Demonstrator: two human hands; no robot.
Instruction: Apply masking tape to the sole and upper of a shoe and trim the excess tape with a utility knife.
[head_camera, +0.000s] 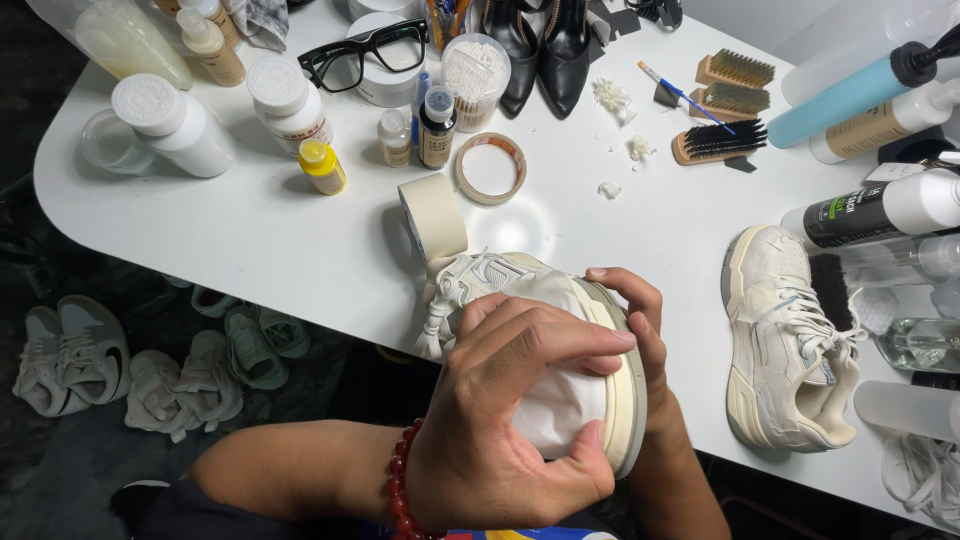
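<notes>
A white table (250, 240) with a rounded corner fills the view, dark floor below it at 8 o'clock, where several pairs of sneakers (150, 365) lie. On the table at 11 o'clock stand white bottles (175, 125) and a small yellow bottle (322, 166), with black glasses (362, 55) behind them. Near centre a tape roll (434, 216) stands on edge, another (490, 167) lies flat, and black heels (542, 45) sit at 12 o'clock. The left hand (505, 420), a red bead bracelet (400, 485) at its wrist, presses a white cloth (555, 405) against the sneaker (530, 340) held at the table's near edge, fingers together over the cloth, thumb beneath. The right hand (640, 335) grips the sneaker's sole from behind, fingers curled. At 3 o'clock the second sneaker (785, 340) lies on the table, a black brush (832, 292) just beside it, and brushes (725, 105) and bottles (870, 95) at 1 o'clock.
</notes>
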